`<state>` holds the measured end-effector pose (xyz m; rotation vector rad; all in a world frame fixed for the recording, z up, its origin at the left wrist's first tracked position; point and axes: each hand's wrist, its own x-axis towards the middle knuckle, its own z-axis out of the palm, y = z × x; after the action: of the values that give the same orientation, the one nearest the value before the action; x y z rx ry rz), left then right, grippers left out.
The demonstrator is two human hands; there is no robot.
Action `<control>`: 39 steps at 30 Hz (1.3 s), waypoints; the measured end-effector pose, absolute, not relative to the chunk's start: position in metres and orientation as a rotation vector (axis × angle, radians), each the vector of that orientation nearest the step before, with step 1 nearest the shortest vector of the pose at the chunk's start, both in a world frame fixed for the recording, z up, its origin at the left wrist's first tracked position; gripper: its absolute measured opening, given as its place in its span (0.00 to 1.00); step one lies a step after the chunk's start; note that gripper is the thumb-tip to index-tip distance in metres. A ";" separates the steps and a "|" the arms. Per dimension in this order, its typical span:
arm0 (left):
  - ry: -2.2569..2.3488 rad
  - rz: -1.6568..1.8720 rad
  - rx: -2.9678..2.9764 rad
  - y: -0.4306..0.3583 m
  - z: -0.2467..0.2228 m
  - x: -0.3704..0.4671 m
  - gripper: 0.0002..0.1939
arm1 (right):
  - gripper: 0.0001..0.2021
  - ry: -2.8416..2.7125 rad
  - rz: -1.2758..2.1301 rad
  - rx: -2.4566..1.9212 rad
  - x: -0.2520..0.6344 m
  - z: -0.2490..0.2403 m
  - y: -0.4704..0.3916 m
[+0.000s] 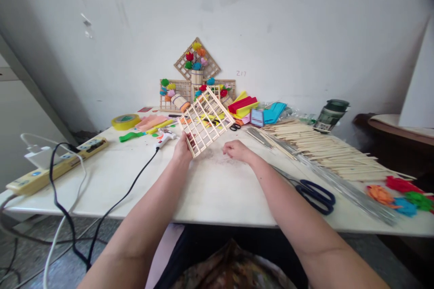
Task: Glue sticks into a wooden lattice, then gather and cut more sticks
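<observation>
Lattice of pale wooden sticks (207,122) held tilted above the near-middle of the white tabletop (217,196), one corner pointing up. Left hand (183,148) closed on its lower left edge, thumb to the front, fingers partly hidden behind. Right hand (235,150) apart from the lattice, low over the table just to its right, fingers curled in; cannot tell whether anything small is pinched there.

Left of the left hand: white hot glue gun (166,137) lying on the table, black cord trailing off the near edge. Beyond it, yellow tape roll (125,121) and green paper strip (131,136). Far left, power strip (61,163) with a white plug-in adapter (40,157).

Behind the lattice, against the wall: diamond-set trellis panel (212,67) bearing colourful paper flowers and a stick-built pot (197,77).

Right side: black-handled small scissors (235,127) near the lattice; large dark-blue-handled scissors (316,196) by the right forearm; spread of loose wooden sticks (325,146); silvery bundle of thin rods (342,192); dark green jar (331,115) beyond.
</observation>
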<state>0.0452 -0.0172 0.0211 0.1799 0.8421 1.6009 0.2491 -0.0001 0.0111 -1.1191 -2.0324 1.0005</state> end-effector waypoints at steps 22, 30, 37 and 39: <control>0.960 1.675 0.273 -0.018 0.021 0.050 0.13 | 0.10 -1.988 1.161 -0.792 0.278 0.036 -0.007; 0.908 1.642 0.276 -0.018 0.023 0.056 0.13 | 0.10 -1.930 1.203 -1.067 0.254 0.006 0.002; 0.813 1.527 0.314 -0.016 0.016 0.064 0.13 | 0.12 -1.710 1.492 -0.733 0.217 0.005 -0.016; 0.787 1.479 0.335 -0.016 0.015 0.065 0.14 | 0.13 -1.666 1.541 -0.695 0.210 0.005 -0.020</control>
<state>0.0653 -0.0159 0.0153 0.3353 0.7873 1.4788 0.2102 -0.0205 0.0052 -0.6945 -1.6659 1.5413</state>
